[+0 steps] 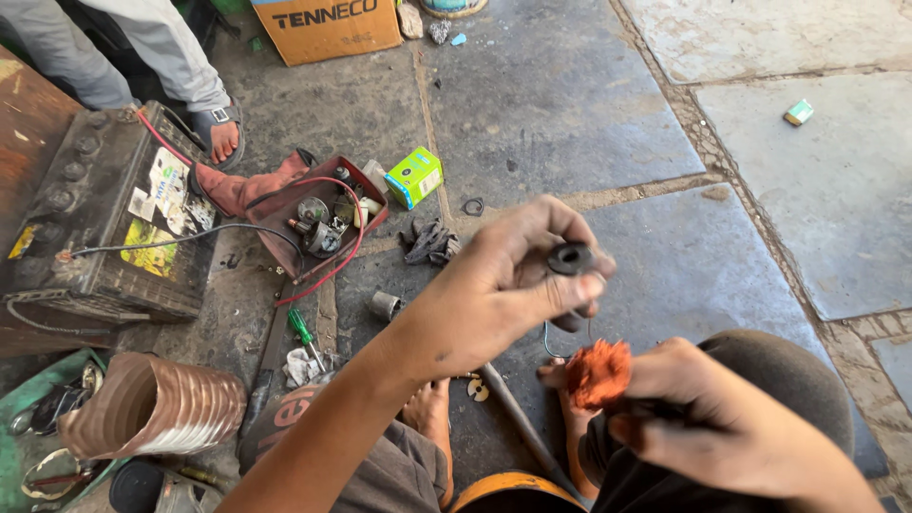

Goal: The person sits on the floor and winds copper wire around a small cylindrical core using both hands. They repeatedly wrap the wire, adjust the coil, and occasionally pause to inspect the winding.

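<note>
- The right hand [722,432] is partly cut off by the lower edge; its fingers curl round something dark that is hard to make out, and an orange rag [598,372] bunches out above its thumb.
- The left hand [499,285] pinches a small black ring [570,258] between thumb and fingertips; only the ring's top and hole show, the rest is hidden by the fingers.
- The ring sits above and just left of the rag, near it but apart; whether a thin wire below the ring joins them cannot be told.
- Both hands hover over the stone floor [570,104], above the person's knees and bare feet.
- A long grey rod [518,418] on the floor runs under the left forearm, its ends hidden.
- To the left, well apart from the hands, stands a car battery [104,218] with red and black leads running to a red tray [285,237] of small parts.
- A green box [414,177] lies just beside the tray, a green-handled screwdriver [304,332] below it.
- A ribbed copper-coloured hose [152,407] lies at lower left, partly cut off.
- Another person's sandalled foot [220,133] and a cardboard box [328,28] are cut by the top edge.
</note>
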